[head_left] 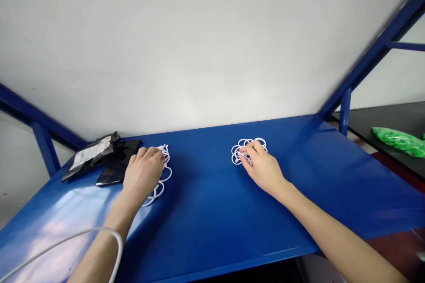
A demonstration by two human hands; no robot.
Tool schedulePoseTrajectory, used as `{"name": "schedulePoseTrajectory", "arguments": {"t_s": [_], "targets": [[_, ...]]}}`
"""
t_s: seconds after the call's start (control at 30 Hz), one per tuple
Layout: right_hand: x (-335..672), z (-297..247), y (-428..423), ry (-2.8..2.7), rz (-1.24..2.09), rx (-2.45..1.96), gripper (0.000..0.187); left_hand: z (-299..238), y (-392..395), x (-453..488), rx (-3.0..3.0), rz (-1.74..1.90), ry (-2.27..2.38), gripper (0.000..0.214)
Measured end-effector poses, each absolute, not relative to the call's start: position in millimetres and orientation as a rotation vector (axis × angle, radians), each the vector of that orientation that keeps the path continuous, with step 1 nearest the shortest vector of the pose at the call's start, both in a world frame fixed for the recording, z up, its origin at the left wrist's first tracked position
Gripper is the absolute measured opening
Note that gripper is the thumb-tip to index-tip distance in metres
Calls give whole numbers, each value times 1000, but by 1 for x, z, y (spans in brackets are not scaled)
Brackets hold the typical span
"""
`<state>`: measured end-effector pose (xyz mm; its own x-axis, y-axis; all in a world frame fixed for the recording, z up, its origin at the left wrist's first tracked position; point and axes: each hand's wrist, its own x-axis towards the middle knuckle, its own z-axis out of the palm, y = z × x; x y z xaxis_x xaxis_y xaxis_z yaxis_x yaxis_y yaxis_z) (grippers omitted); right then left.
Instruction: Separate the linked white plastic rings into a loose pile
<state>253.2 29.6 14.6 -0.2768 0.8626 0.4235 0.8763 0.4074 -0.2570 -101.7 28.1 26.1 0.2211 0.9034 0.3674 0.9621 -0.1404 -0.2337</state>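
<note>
Two clusters of thin white rings lie on a blue table (206, 212). My left hand (143, 173) rests palm down over the left cluster of white rings (162, 177), its fingers curled onto the rings at the top. My right hand (260, 166) reaches to the right cluster of white rings (247, 150), fingertips pressed together on the rings near its middle. Both forearms stretch in from the near edge.
A black foil pouch with a white label (89, 154) and a flat black device (117, 166) lie just left of my left hand. A white cable (66, 241) arcs over the near left. A green bag (398, 140) sits on a dark bench at the right. Blue frame struts rise on both sides.
</note>
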Motion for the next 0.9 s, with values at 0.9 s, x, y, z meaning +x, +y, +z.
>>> {"name": "schedulePoseTrajectory", "arguments": {"t_s": [0.9], "targets": [[220, 14, 2, -1828, 1203, -1099, 7, 11, -24, -1, -2644, -1228, -1102, 16]]}}
